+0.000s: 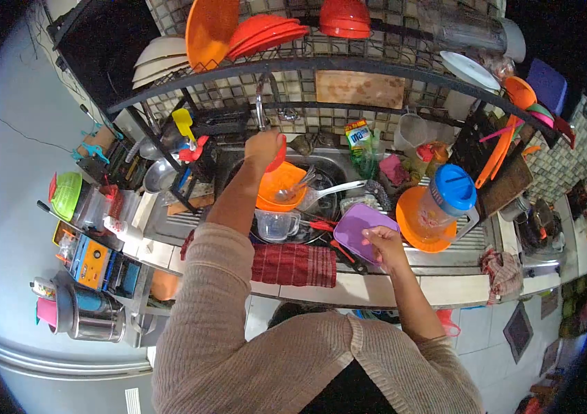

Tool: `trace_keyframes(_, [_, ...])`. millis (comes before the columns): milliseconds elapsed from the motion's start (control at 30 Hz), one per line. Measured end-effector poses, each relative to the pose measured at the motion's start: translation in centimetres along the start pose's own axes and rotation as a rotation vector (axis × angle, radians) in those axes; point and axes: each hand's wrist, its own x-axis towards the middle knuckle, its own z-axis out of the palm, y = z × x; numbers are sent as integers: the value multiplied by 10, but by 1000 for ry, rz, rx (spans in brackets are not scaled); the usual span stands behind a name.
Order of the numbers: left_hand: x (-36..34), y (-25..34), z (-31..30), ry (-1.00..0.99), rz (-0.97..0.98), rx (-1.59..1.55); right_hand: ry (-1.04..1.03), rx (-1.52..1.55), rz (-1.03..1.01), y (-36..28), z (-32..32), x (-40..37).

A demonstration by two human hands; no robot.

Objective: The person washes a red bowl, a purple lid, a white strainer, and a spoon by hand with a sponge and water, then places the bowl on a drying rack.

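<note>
Mosaic-tiled wall, black dish rack, white counter, pale floor tiles.

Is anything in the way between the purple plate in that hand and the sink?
Nothing lies between them: the right hand holds the purple plate at the front edge of the sink. The basin is crowded: an orange bowl, a clear jug and a metal ladle sit just beyond it. The left hand grips a red piece.

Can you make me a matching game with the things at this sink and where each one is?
Things:
1 purple lid
2 orange bowl
3 checked cloth
4 blue-capped jar

Places:
A on the orange plate
B in the right hand
C in the sink
D draped over the counter edge

Pairs: 1-B, 2-C, 3-D, 4-A
</note>
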Motion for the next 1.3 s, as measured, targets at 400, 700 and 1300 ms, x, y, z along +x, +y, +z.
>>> trace_keyframes(400, [-24,-93,73,-59,-270,-984,-169,-217,-389,11,173,168])
trace_keyframes(700, [-69,-116,79,-146,-652,-2261,-178,-136,-256,-21,290,262])
trace_keyframes(1300, [-88,-84,83,251,407,-755,-205,-148,63,-12,226,212])
